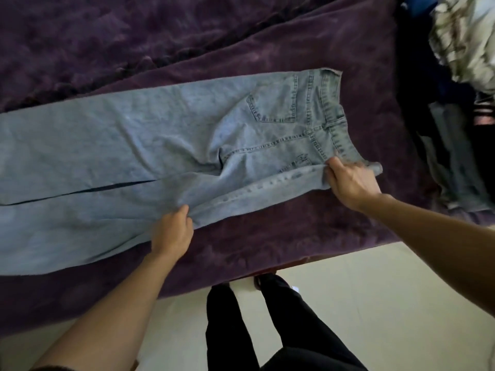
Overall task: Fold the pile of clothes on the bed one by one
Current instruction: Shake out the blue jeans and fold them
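A pair of light blue jeans [139,135] lies spread across the bed, back pockets up, waistband to the right and legs running off the left edge. My right hand [348,183] grips the near corner of the waistband. My left hand [172,231] pinches the outer seam of the near leg around thigh height. The stretch of seam between both hands is lifted and rolled slightly inward. A pile of clothes [460,49] sits at the far right of the bed.
The bed is covered by a dark purple blanket [267,236], with a second rumpled layer behind. Its near edge runs along the bottom, over a pale floor [375,303]. My legs in black trousers [267,330] stand against the bed edge.
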`<move>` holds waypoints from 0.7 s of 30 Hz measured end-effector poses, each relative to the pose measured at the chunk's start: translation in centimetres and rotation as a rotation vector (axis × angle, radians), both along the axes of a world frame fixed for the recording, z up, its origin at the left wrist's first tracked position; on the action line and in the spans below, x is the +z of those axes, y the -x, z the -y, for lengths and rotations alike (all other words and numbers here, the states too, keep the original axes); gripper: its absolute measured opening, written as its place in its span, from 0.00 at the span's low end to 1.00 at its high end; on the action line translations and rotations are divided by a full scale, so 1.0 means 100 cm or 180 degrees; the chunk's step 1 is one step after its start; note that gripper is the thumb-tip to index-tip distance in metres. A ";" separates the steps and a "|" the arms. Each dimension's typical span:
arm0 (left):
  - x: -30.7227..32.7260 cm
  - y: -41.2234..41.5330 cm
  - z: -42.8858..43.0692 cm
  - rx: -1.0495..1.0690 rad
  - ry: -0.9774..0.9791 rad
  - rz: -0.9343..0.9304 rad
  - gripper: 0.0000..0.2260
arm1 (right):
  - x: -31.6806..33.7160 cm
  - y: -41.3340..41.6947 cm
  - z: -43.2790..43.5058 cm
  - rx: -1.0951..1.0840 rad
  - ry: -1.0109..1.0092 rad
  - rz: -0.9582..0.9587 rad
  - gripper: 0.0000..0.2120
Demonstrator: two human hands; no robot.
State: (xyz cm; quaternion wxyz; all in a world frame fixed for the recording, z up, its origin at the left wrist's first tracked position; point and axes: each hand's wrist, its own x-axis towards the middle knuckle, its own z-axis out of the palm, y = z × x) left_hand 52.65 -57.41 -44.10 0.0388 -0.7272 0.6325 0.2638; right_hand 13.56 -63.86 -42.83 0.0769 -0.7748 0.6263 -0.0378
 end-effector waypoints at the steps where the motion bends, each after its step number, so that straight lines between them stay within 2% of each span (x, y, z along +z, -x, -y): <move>1: 0.008 -0.003 -0.007 -0.0144 -0.0045 0.0086 0.04 | 0.004 0.003 -0.008 0.0167 0.0002 0.0034 0.08; 4: 0.026 -0.012 -0.037 -0.0642 -0.0236 0.0348 0.04 | 0.017 0.017 -0.036 0.0730 -0.0414 0.0025 0.15; 7: 0.039 -0.019 -0.060 -0.0832 -0.0765 0.0540 0.10 | 0.021 0.028 -0.060 0.1231 -0.1378 -0.0402 0.13; 8: 0.043 -0.021 -0.062 -0.0833 -0.0881 0.0609 0.12 | 0.022 0.029 -0.064 0.1257 -0.1714 -0.0633 0.14; 10: 0.052 -0.024 -0.052 -0.0779 -0.0912 0.0696 0.11 | 0.025 0.033 -0.060 0.1100 -0.1933 -0.0941 0.16; 14: 0.075 -0.037 0.015 -0.0267 -0.0158 0.0399 0.05 | 0.048 0.035 0.005 0.0364 -0.1330 -0.0424 0.09; 16: 0.082 -0.045 0.068 0.0099 0.0341 0.0330 0.07 | 0.060 0.028 0.052 0.0032 -0.1070 -0.0133 0.05; 19: 0.079 -0.051 0.153 0.0363 0.0856 0.0277 0.10 | 0.057 0.013 0.123 -0.0272 -0.0853 -0.0131 0.08; 21: 0.071 -0.051 0.202 0.0485 0.0982 0.0325 0.14 | 0.045 0.004 0.158 -0.0538 -0.0924 -0.0295 0.13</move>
